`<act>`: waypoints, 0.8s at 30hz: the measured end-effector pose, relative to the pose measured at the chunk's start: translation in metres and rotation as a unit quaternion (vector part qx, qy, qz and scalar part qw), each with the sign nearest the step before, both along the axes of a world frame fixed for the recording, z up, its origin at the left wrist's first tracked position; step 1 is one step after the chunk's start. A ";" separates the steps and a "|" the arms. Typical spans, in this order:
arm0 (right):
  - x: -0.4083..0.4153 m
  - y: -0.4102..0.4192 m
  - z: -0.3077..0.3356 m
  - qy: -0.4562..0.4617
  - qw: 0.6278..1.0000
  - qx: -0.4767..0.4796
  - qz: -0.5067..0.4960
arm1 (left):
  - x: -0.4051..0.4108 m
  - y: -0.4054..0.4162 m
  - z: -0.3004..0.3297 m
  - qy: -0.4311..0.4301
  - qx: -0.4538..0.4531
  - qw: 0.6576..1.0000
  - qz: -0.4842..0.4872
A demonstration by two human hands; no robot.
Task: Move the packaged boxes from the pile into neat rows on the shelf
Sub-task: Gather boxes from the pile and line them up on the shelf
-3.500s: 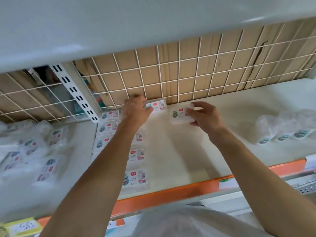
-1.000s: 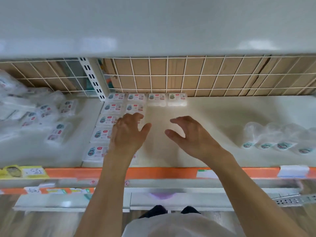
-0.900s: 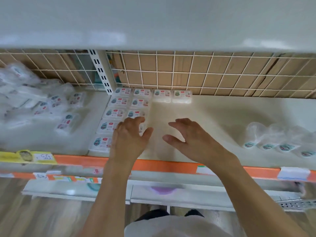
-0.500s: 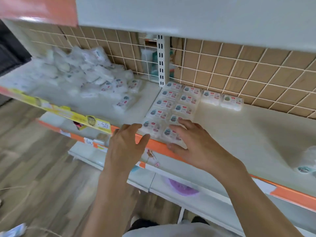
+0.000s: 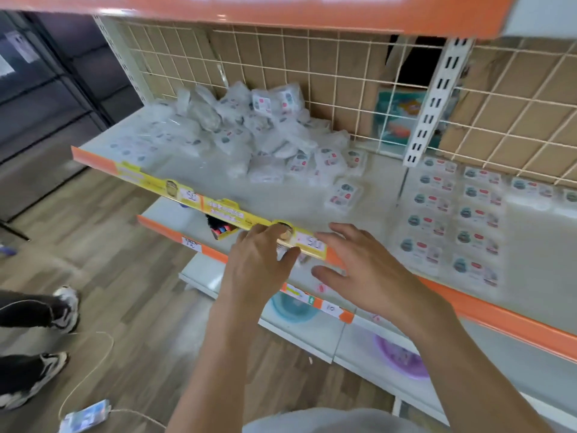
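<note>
White plastic-wrapped boxes fill two neat rows on the shelf; both hands have left them empty, left hand and right hand spread, swinging toward the pile for more.

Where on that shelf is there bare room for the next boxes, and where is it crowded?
Bare shelf lies right of the two neat columns and in front of the partial back row. A bare strip also runs between the pile and the yellow price strip. The back left, around the pile, is crowded. Both hands, left hand and right hand, hold nothing.
</note>
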State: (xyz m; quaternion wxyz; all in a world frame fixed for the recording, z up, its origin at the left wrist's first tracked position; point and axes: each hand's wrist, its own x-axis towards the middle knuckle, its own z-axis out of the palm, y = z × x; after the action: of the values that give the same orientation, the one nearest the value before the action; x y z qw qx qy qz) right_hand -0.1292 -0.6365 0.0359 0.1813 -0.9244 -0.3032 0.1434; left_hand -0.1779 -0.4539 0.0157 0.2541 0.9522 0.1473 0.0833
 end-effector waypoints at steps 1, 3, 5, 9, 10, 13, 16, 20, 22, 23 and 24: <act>-0.001 0.012 -0.002 0.004 1.000 0.001 -0.005 | 0.003 0.011 0.001 0.005 0.000 1.000 -0.008; -0.001 0.031 -0.005 0.010 1.000 -0.001 -0.014 | 0.008 0.032 0.003 0.008 0.008 1.000 -0.018; 0.001 0.045 -0.005 0.018 1.000 -0.004 -0.022 | 0.014 0.048 0.002 0.010 0.007 1.000 -0.023; 0.017 0.058 -0.006 0.021 0.999 -0.006 -0.035 | 0.035 0.064 -0.006 0.020 -0.012 0.999 -0.036; 0.023 0.060 -0.006 0.021 0.999 -0.006 -0.041 | 0.042 0.065 -0.009 0.026 -0.015 0.999 -0.041; 0.044 0.066 -0.010 0.014 0.998 -0.003 -0.055 | 0.062 0.069 -0.015 0.026 -0.025 0.998 -0.047; 0.062 0.072 -0.013 0.003 0.998 0.001 -0.069 | 0.079 0.075 -0.020 0.031 -0.019 0.998 -0.047; 0.074 0.074 -0.011 0.000 0.995 0.005 -0.104 | 0.100 0.082 -0.016 0.043 -0.017 0.998 -0.041; 0.083 0.073 -0.014 -0.013 0.988 0.017 -0.151 | 0.113 0.083 -0.019 0.037 -0.009 0.998 -0.057; 0.086 0.072 -0.015 -0.020 0.982 0.027 -0.185 | 0.118 0.084 -0.020 0.039 -0.004 0.997 -0.067; 0.089 0.072 -0.016 -0.026 0.973 0.037 -0.225 | 0.122 0.086 -0.021 0.039 0.001 0.996 -0.075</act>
State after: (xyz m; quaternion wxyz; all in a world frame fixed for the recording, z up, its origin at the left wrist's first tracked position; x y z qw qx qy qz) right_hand -0.0406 -0.5641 0.0202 0.2351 -0.9650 -0.0973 0.0639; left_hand -0.0556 -0.3679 -0.0050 0.2524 0.9635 0.0851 0.0266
